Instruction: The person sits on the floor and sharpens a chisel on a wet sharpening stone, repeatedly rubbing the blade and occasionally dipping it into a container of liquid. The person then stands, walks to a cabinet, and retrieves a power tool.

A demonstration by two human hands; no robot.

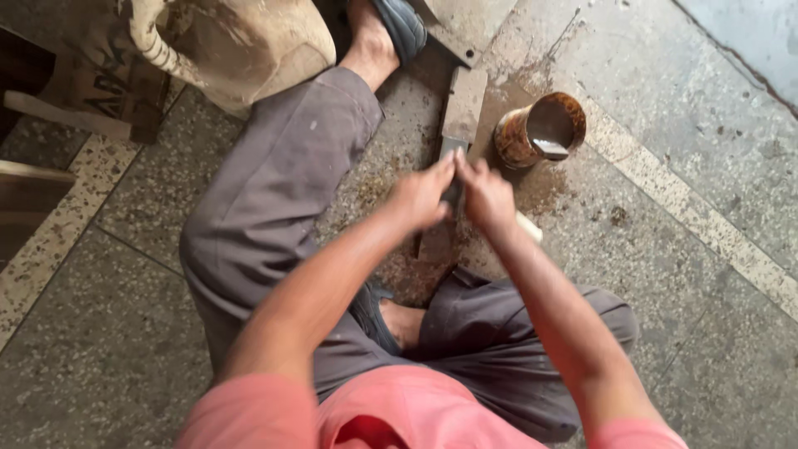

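Note:
I sit on the floor with both hands together over a long brown sharpening stone [464,101] that lies on the ground in front of me. My left hand [420,197] and my right hand [486,196] press a flat grey metal blade [453,149] against the stone, fingertips on its far end. A pale handle end [529,227] sticks out below my right wrist. Most of the blade is hidden under my hands.
A rusty tin can [540,130] with liquid in it stands just right of the stone. My left leg in grey trousers [283,191] stretches forward, its foot in a dark sandal [403,29]. A sack-covered bundle [241,46] and wooden pieces [66,116] lie at the upper left. The floor is speckled stone.

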